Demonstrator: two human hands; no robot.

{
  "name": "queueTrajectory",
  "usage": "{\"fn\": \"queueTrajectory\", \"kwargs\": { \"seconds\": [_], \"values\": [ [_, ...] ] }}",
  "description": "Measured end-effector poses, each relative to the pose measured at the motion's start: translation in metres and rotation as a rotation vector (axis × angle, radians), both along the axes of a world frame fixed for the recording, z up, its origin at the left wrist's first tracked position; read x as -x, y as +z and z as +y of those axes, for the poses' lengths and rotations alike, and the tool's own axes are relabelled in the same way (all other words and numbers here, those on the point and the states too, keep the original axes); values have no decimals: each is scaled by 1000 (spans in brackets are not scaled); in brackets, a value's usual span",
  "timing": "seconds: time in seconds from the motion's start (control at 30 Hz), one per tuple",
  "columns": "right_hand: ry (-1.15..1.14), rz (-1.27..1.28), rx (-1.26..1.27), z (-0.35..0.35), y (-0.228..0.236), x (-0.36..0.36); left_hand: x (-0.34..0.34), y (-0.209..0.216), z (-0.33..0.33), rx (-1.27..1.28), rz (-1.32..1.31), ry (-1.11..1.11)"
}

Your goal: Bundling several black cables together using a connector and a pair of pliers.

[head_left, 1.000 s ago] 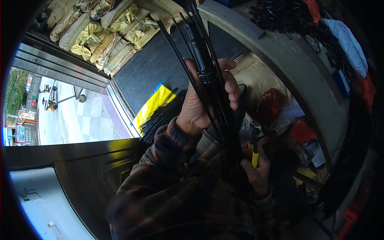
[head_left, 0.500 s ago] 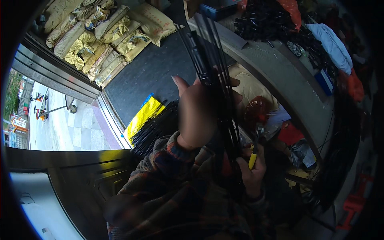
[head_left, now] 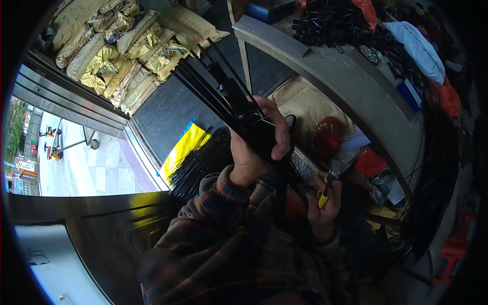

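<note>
My left hand (head_left: 256, 145) is closed round a black umbrella frame (head_left: 235, 101), a bundle of slim dark ribs about a thick black hub. The ribs slant up and to the left from my grip, several ends spread apart. A thin pale wire end or glint shows beside the hub at my fingers. Lower right, my right hand (head_left: 323, 213) grips pliers (head_left: 323, 199) with yellow and black handles, jaws pointing up and away. The frame's lower end runs down close to the right hand; whether the fingers touch it is too dark to tell.
Many loose black ribs (head_left: 201, 162) lie on a yellow sheet (head_left: 185, 147) at left. Stacked sacks (head_left: 122, 56) stand far left beside an open doorway. A workbench (head_left: 351, 81) curves along the right, bearing black parts (head_left: 325, 25) and a blue-white box (head_left: 409, 95).
The umbrella frame's upper end has swung left and tilted over. My left fingers now show wrapped round it. My right hand with the pliers has barely moved.
</note>
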State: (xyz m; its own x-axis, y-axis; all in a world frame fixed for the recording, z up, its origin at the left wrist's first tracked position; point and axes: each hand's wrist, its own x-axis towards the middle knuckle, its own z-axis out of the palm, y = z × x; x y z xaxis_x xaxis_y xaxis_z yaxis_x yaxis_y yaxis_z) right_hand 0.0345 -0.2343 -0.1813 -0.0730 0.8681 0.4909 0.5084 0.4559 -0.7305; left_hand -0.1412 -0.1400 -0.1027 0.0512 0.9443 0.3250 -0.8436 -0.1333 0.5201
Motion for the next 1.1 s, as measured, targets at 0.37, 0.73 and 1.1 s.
{"fn": "queueTrajectory", "kwargs": {
  "seconds": [0.37,0.73,1.1],
  "values": [
    [1058,1028,1178,4,99,-1,5,-39,-4,-283,226,-258],
    [1081,1167,1263,-6,92,4,-2,-41,-10,-335,95,-375],
    [1025,1153,1250,-7,95,-5,-10,-47,-8,-284,219,-312]
  ]
}}
